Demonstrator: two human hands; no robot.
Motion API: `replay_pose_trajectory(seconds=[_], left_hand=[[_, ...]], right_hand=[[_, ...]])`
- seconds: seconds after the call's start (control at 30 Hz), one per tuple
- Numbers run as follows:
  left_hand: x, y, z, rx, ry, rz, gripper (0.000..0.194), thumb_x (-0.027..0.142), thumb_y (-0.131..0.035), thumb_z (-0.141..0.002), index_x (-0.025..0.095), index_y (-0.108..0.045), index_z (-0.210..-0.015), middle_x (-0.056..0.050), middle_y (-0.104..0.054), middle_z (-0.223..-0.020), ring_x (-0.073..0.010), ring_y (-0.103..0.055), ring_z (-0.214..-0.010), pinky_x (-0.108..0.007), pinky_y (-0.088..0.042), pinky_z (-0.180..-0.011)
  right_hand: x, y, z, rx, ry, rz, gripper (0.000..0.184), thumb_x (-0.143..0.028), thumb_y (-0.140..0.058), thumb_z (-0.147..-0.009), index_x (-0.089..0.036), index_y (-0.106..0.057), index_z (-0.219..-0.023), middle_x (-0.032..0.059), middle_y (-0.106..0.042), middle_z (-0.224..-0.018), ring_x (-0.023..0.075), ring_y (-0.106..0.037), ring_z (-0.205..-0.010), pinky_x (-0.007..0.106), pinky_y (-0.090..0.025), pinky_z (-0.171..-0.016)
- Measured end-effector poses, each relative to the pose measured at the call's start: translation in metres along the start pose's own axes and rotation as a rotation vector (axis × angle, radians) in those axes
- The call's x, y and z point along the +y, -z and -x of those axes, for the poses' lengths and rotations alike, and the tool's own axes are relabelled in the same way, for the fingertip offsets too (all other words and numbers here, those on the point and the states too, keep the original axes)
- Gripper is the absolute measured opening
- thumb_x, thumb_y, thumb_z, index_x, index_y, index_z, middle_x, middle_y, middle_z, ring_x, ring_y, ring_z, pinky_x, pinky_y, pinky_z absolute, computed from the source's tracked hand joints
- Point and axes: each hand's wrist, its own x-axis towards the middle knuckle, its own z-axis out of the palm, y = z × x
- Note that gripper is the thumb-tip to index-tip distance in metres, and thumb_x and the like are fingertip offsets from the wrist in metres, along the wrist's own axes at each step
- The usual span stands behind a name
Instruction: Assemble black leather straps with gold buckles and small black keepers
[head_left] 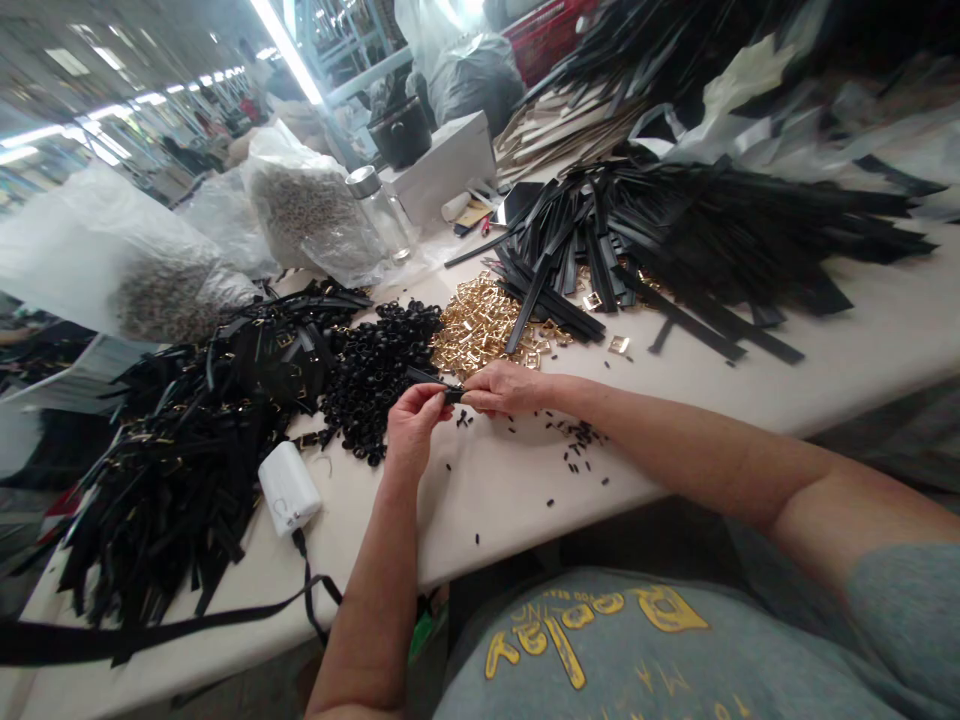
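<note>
My left hand [414, 422] and my right hand [504, 388] meet above the white table [862, 350], both pinching a short black strap [433, 381] between thumb and fingers. The strap runs from my fingertips toward the upper left. Just beyond my hands lies a heap of gold metal buckles [480, 328]. To its left sits a pile of small black loops [375, 375]. Tiny black bits [574, 440] are scattered on the table under my right wrist.
A large heap of loose black straps [697, 235] fills the right back. Finished black straps [180, 450] pile up at the left. A white power pack [289, 488] with a cable lies near the front edge. Plastic bags [307, 205], a glass jar [382, 210] and a white box [442, 165] stand behind.
</note>
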Motion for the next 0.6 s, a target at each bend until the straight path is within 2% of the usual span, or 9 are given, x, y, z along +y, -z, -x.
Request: replay_pose_trajectory(seconds=[0.1,0.2,0.3,0.43,0.5,0.6], left_hand=[[0.001,-0.003,0.002,-0.02,-0.076,-0.057,0.032,0.037,-0.082,-0.063,0.014,-0.067,-0.08,-0.003,-0.068,-0.074,-0.0117,-0.064,-0.06,-0.023,-0.054,-0.059],[0.001,-0.005,0.003,0.008,-0.138,-0.133,0.028,0.035,-0.079,-0.065,0.014,-0.065,-0.078,-0.001,-0.066,-0.069,-0.0117,-0.063,-0.056,-0.022,-0.053,-0.055],[0.0,-0.005,0.003,0.044,-0.114,-0.159,0.024,0.032,-0.075,-0.066,0.014,-0.063,-0.076,0.001,-0.063,-0.066,-0.0111,-0.062,-0.052,-0.021,-0.051,-0.051],[-0.003,-0.008,0.003,0.036,-0.105,-0.175,0.022,0.029,-0.074,-0.063,0.014,-0.063,-0.074,0.001,-0.063,-0.065,-0.0114,-0.063,-0.054,-0.02,-0.051,-0.051],[-0.003,-0.009,0.004,0.041,-0.109,-0.172,0.022,0.029,-0.074,-0.064,0.014,-0.063,-0.074,0.001,-0.064,-0.065,-0.0118,-0.063,-0.056,-0.02,-0.051,-0.052],[-0.004,-0.01,0.004,0.044,-0.074,-0.117,0.024,0.032,-0.074,-0.066,0.015,-0.062,-0.077,0.0,-0.065,-0.067,-0.014,-0.065,-0.06,-0.022,-0.052,-0.053]], right_hand=[[-0.002,-0.001,-0.001,0.004,-0.03,0.006,0.032,-0.024,-0.045,-0.096,-0.014,-0.061,-0.07,-0.0002,-0.06,-0.06,0.0087,-0.05,-0.051,0.021,-0.035,-0.055],[-0.005,-0.004,-0.001,0.047,-0.06,0.056,0.034,-0.026,-0.047,-0.096,-0.012,-0.06,-0.068,-0.0009,-0.058,-0.057,0.0078,-0.047,-0.05,0.021,-0.031,-0.055],[-0.007,-0.007,-0.001,0.093,-0.082,0.064,0.035,-0.026,-0.048,-0.097,-0.012,-0.06,-0.067,-0.0011,-0.057,-0.057,0.0076,-0.045,-0.051,0.021,-0.028,-0.055],[-0.007,-0.012,-0.004,0.212,-0.139,0.009,0.035,-0.024,-0.049,-0.097,-0.012,-0.059,-0.066,-0.0015,-0.054,-0.056,0.0075,-0.045,-0.053,0.021,-0.03,-0.055],[-0.007,-0.014,-0.005,0.278,-0.152,-0.053,0.028,-0.02,-0.053,-0.095,-0.012,-0.058,-0.068,-0.0028,-0.053,-0.054,0.0071,-0.046,-0.051,0.02,-0.031,-0.054],[-0.008,-0.019,-0.007,0.379,-0.154,-0.251,0.01,-0.014,-0.055,-0.091,-0.013,-0.054,-0.081,-0.0053,-0.055,-0.058,0.0063,-0.049,-0.046,0.018,-0.034,-0.048]])
